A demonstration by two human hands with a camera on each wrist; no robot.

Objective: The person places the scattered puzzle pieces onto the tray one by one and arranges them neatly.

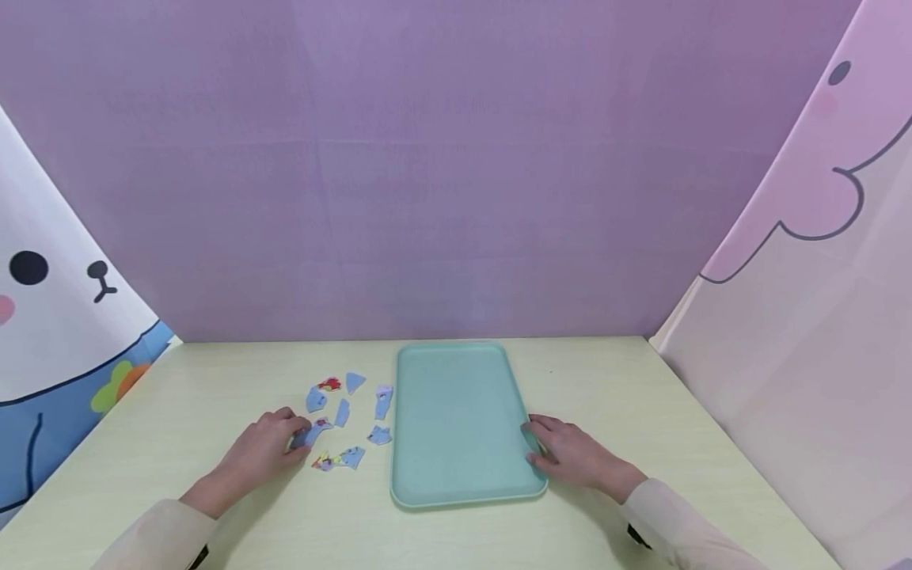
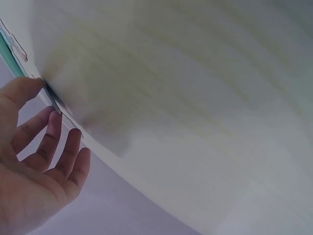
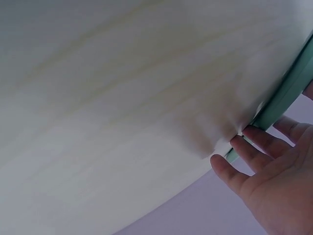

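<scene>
In the head view my left hand (image 1: 265, 447) pinches a blue puzzle piece (image 1: 306, 435) between thumb and fingers, low over the table. Edge-on, that thin piece (image 2: 52, 96) shows between the thumb and fingertips in the left wrist view. Several more irregular printed pieces lie loose around it, among them a red one (image 1: 330, 384), a plain blue one (image 1: 355, 382) and a yellow-and-blue one (image 1: 339, 458). My right hand (image 1: 573, 453) rests against the right rim of a mint-green tray (image 1: 463, 427), with loosely bent fingers and the thumb touching the edge.
The pale wooden table (image 1: 613, 380) meets a purple cloth backdrop (image 1: 456, 174) at its far edge. Printed cloths hang on both sides, a white animal figure (image 1: 57, 317) on the left and a pink shape (image 1: 830, 198) on the right.
</scene>
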